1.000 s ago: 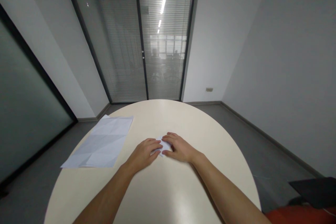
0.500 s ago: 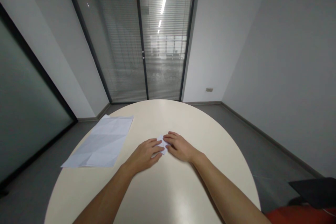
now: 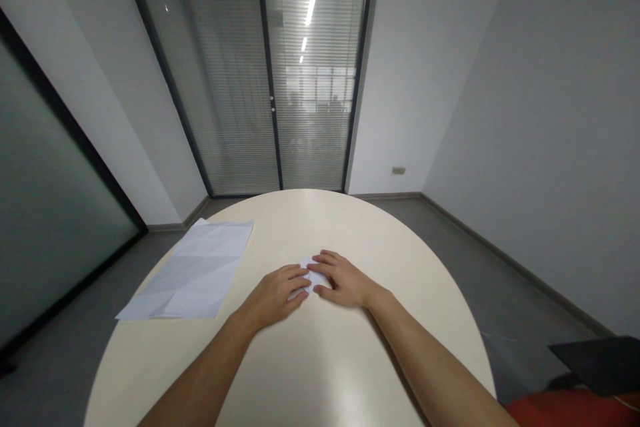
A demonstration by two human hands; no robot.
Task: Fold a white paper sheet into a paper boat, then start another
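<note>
Your left hand [image 3: 273, 295] and right hand [image 3: 344, 280] press flat, fingers spread, gripping nothing, on a small, already much-folded paper [image 3: 311, 275] mid-worktop [image 3: 320, 360], while the creased sheet [image 3: 193, 273] lies flat, apart.

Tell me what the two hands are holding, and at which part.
A small folded white paper lies flat on the round cream table. The left hand presses its left part, the right hand its right part, fingertips meeting over it.

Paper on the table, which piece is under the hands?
The small folded paper, pinned between the left hand and right hand; the large creased sheet lies untouched, far left.
</note>
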